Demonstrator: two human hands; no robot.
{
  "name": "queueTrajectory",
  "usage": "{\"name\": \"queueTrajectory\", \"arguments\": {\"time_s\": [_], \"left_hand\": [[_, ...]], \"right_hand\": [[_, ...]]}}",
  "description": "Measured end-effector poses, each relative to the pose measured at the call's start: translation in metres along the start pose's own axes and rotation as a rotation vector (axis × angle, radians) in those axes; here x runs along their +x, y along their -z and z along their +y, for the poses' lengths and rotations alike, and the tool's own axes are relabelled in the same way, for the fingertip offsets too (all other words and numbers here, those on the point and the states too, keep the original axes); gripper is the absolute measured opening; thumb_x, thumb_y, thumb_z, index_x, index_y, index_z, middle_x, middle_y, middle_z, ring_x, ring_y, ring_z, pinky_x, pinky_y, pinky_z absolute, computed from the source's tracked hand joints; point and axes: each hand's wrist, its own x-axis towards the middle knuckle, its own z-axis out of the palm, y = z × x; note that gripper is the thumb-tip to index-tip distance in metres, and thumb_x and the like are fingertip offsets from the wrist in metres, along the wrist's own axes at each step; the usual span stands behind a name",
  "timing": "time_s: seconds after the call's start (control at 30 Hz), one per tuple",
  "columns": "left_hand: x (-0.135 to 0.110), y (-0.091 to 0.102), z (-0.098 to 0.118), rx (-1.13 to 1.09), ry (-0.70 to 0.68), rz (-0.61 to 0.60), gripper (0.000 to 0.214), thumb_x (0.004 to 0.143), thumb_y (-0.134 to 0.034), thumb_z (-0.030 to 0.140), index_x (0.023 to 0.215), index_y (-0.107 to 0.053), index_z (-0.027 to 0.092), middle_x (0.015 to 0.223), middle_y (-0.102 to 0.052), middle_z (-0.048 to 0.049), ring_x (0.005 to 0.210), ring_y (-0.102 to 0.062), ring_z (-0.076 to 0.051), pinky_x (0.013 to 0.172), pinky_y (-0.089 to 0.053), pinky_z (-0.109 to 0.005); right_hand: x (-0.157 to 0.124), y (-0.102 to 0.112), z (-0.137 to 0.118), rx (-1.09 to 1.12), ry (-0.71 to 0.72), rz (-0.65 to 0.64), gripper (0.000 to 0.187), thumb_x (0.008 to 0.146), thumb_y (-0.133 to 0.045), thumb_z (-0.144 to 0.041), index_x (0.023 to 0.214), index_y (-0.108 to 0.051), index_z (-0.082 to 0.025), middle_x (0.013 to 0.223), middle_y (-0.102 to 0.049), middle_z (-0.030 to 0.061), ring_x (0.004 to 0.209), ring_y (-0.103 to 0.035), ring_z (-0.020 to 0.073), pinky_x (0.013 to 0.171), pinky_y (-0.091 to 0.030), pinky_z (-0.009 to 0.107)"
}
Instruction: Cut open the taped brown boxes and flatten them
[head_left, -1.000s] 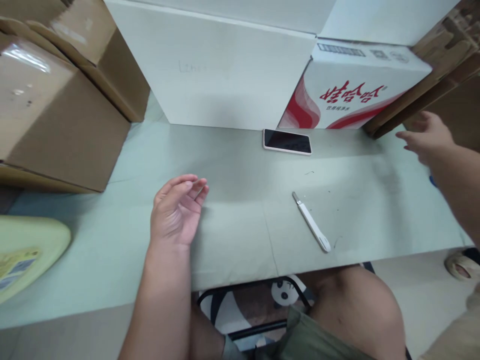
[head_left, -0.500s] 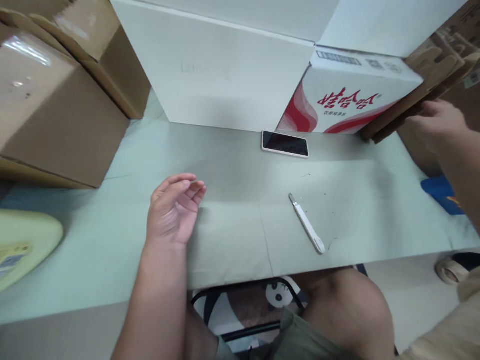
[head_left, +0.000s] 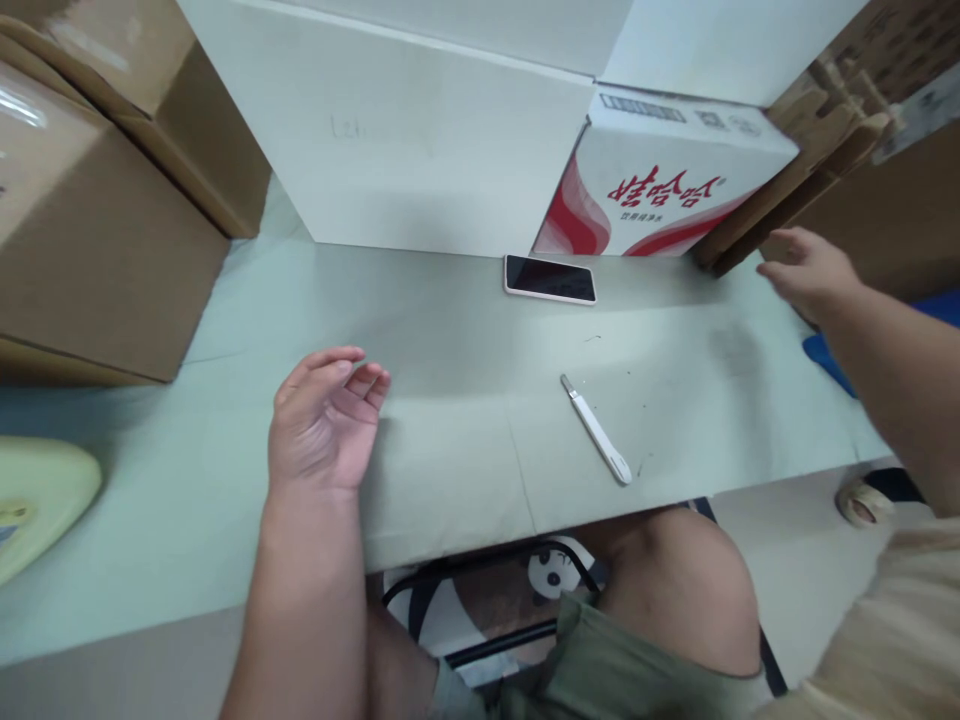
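Since half a second ago, the right hand has swung back slightly toward the person, its fingers now parted where they were more curled, while the whole view has slid so that everything sits further left. Nearest, at the left edge of the view, a pale green container stands partly cut off on the cloth-covered table. Just beyond the near edge, the left hand keeps its earlier pose, palm inward and fingers loosely bent, with nothing visible in it; whether it rests on the cloth is hard to tell. Between the hands, well apart from both, the white-handled tool lies flat and slanted, with dark specks and thread-like bits beside it. Beyond it lies a phone, screen up. Over the right side, the right hand is loose and appears to grip nothing, near the brown cardboard; contact cannot be confirmed. A blue object shows partly behind that forearm. Farther back stand a white box and a red-and-white carton. As judged here, the shift leaves both hands unloaded and the tool unattended.
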Motion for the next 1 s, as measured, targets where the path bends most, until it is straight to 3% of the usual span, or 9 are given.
{"name": "queueTrajectory", "arguments": {"time_s": [0.13,0.3,0.43,0.5,0.6,0.67,0.8,0.87,1.0], "left_hand": [[-0.005,0.009,0.004,-0.047,0.004,-0.003,0.017,0.056,-0.078,0.01,0.059,-0.07,0.024,0.066,-0.073,0.0048,0.061,-0.067,-0.01,0.066,-0.061,-0.024],[-0.012,0.028,0.013,-0.087,-0.068,-0.054,0.022,0.054,-0.083,0.01,0.063,-0.068,0.023,0.071,-0.072,0.0061,0.061,-0.066,-0.008,0.069,-0.06,-0.023],[-0.02,0.039,0.023,-0.095,-0.172,-0.056,0.029,0.048,-0.089,0.013,0.062,-0.065,0.02,0.074,-0.068,0.0052,0.06,-0.063,-0.006,0.068,-0.058,-0.021],[-0.024,0.043,0.029,-0.096,-0.203,-0.038,0.03,0.046,-0.089,0.013,0.061,-0.063,0.02,0.073,-0.066,0.0051,0.06,-0.063,-0.006,0.067,-0.057,-0.021],[-0.03,0.048,0.038,-0.103,-0.235,-0.017,0.031,0.046,-0.088,0.013,0.06,-0.061,0.019,0.074,-0.064,0.0046,0.059,-0.061,-0.006,0.065,-0.056,-0.02],[-0.031,0.053,0.043,-0.113,-0.254,-0.01,0.031,0.047,-0.087,0.013,0.061,-0.06,0.019,0.075,-0.063,0.0045,0.06,-0.06,-0.005,0.065,-0.054,-0.02],[-0.028,0.066,0.052,-0.133,-0.296,-0.006,0.03,0.052,-0.085,0.015,0.064,-0.058,0.02,0.071,-0.059,0.0047,0.061,-0.058,-0.006,0.065,-0.052,-0.021],[-0.026,0.071,0.055,-0.142,-0.338,0.027,0.028,0.056,-0.082,0.017,0.067,-0.057,0.02,0.071,-0.058,0.0048,0.06,-0.057,-0.007,0.064,-0.05,-0.021],[-0.025,0.075,0.058,-0.187,-0.433,0.16,0.017,0.063,-0.071,0.025,0.068,-0.055,0.02,0.068,-0.056,0.0033,0.057,-0.054,-0.008,0.06,-0.046,-0.022]], "right_hand": [[-0.037,0.004,-0.016,0.059,0.059,-0.091,0.055,0.079,-0.075,0.0,0.134,-0.067,-0.004,0.156,-0.049,0.0316,0.153,-0.044,0.0346,0.123,-0.034,0.043],[-0.085,-0.002,-0.078,0.183,0.408,-0.187,0.041,0.082,-0.07,-0.006,0.122,-0.072,-0.012,0.153,-0.056,0.0228,0.145,-0.053,0.0362,0.123,-0.037,0.048],[-0.121,-0.011,-0.178,0.296,0.812,-0.258,0.039,0.084,-0.066,-0.018,0.122,-0.071,-0.024,0.149,-0.062,0.0099,0.137,-0.061,0.0301,0.121,-0.044,0.047],[-0.144,-0.017,-0.243,0.401,1.134,-0.257,0.04,0.086,-0.061,-0.02,0.125,-0.069,-0.024,0.146,-0.064,0.0118,0.133,-0.064,0.0319,0.114,-0.05,0.053],[-0.191,-0.021,-0.344,0.545,1.391,-0.24,0.04,0.091,-0.052,-0.018,0.129,-0.064,-0.022,0.148,-0.062,0.0121,0.135,-0.061,0.0284,0.114,-0.051,0.05],[-0.224,-0.017,-0.407,0.625,1.461,-0.252,0.042,0.092,-0.049,-0.014,0.13,-0.063,-0.021,0.152,-0.058,0.0097,0.137,-0.059,0.0251,0.114,-0.052,0.044],[-0.275,-0.002,-0.502,0.593,1.48,-0.462,0.046,0.092,-0.053,-0.009,0.135,-0.061,-0.021,0.171,-0.033,0.0043,0.129,-0.064,0.0184,0.105,-0.057,0.03],[-0.288,0.001,-0.53,0.521,1.456,-0.537,0.049,0.092,-0.058,-0.009,0.139,-0.06,-0.021,0.174,-0.027,0.0009,0.117,-0.069,0.0154,0.108,-0.055,0.028],[-0.29,-0.006,-0.537,0.5,1.413,-0.541,0.054,0.09,-0.054,-0.003,0.143,-0.058,-0.014,0.16,-0.05,0.0011,0.102,-0.071,0.0103,0.111,-0.052,0.029]]}}
